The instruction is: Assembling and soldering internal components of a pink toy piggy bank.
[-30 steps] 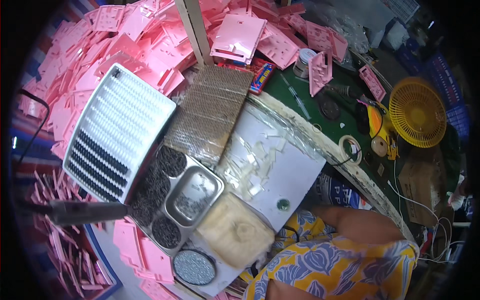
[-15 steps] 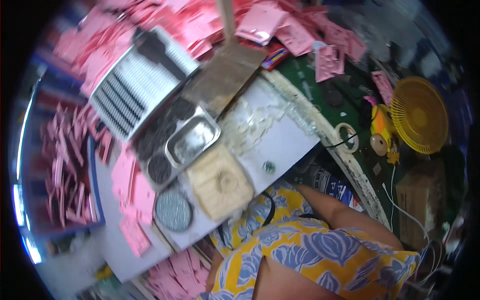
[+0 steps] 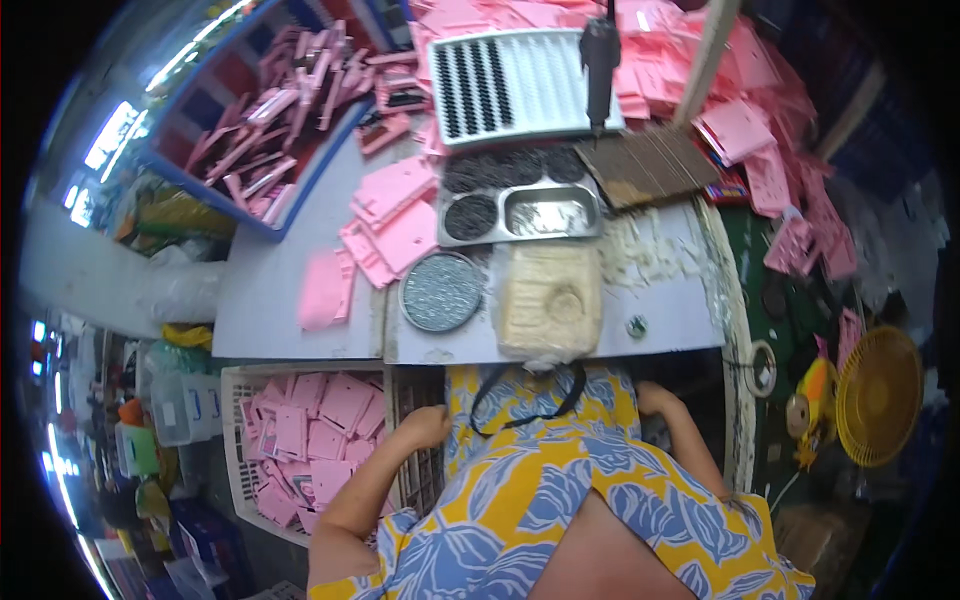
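My left hand (image 3: pixel 428 425) is curled closed at the left side of my yellow and blue patterned dress (image 3: pixel 560 480), below the table's front edge. Whatever it may hold is hidden. On the other side of my lap, my right hand (image 3: pixel 655 397) rests against the dress, its fingers mostly out of sight. Ahead of them on the white table (image 3: pixel 660 335) lie a cream-coloured pad (image 3: pixel 550 315) with a round hollow, a round dish of small grey metal pieces (image 3: pixel 440 292) and a metal tray (image 3: pixel 520 236) with dark small parts. Pink flat pieces (image 3: pixel 400 235) lie left of the tray.
Left of my arm stands a white crate (image 3: pixel 235 440) of pink pieces. A blue bin (image 3: pixel 285 225) of pink parts is at far left. Behind the tray are a white ribbed rack (image 3: pixel 515 80), an electric screwdriver (image 3: pixel 600 65) and a brown board (image 3: pixel 650 165). A yellow fan (image 3: pixel 880 395) stands right.
The view has turned, so the table now lies level ahead. My left hand and the white crate have come into view. My right hand now shows beside my lap.
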Demonstrator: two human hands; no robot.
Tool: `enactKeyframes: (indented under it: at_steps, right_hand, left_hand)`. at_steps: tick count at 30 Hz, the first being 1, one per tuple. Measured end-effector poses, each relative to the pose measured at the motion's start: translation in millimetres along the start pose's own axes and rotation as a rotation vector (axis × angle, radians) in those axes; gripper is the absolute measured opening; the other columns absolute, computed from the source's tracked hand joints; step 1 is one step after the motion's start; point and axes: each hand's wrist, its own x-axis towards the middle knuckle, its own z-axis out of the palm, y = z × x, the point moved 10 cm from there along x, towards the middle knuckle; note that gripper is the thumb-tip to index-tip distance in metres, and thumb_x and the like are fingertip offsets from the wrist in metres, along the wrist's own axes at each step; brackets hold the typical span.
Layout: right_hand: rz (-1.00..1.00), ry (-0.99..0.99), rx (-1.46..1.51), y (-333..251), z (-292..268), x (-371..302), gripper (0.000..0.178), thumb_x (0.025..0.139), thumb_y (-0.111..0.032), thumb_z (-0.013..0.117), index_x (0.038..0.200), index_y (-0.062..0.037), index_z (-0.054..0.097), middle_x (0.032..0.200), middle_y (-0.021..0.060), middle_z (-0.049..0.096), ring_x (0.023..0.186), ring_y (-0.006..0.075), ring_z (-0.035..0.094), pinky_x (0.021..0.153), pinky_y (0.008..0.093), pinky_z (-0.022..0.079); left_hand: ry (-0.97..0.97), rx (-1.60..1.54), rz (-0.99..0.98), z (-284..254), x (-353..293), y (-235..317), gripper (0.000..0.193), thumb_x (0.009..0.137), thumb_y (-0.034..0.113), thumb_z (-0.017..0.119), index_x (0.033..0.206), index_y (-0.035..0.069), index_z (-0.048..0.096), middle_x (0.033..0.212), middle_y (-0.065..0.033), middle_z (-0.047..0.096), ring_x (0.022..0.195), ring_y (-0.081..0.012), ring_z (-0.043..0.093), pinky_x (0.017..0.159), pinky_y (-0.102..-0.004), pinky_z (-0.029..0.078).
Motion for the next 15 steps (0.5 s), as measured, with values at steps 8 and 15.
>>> enactKeyframes:
  at_steps: [8, 15]
  right_hand:
    - [-0.198, -0.111, -0.195, -125, -116, -72, 0.033, 0.084, -0.032, 0.061, 0.092, -0.0026, 0.075, 0.082, 0.0156, 0.074, 0.078, 0.0310, 0.072, 0.075, 0.0408, 0.055]
    - [-0.272, -0.010, -0.080, -177, -175, -109, 0.034, 0.084, -0.037, 0.067, 0.094, -0.0057, 0.076, 0.087, 0.0188, 0.072, 0.082, 0.0375, 0.069, 0.078, 0.0435, 0.055]
  left_hand:
    - [0.535, -0.133, 0.416, -336, -37, 96, 0.034, 0.089, 0.029, 0.069, 0.113, 0.005, 0.069, 0.098, -0.0101, 0.074, 0.087, -0.0199, 0.069, 0.078, -0.0349, 0.053]
    - [0.966, 0.122, -0.125, -495, 95, -32, 0.045, 0.085, 0.037, 0.069, 0.116, 0.005, 0.067, 0.110, -0.0164, 0.069, 0.101, -0.0331, 0.067, 0.086, -0.0437, 0.053]
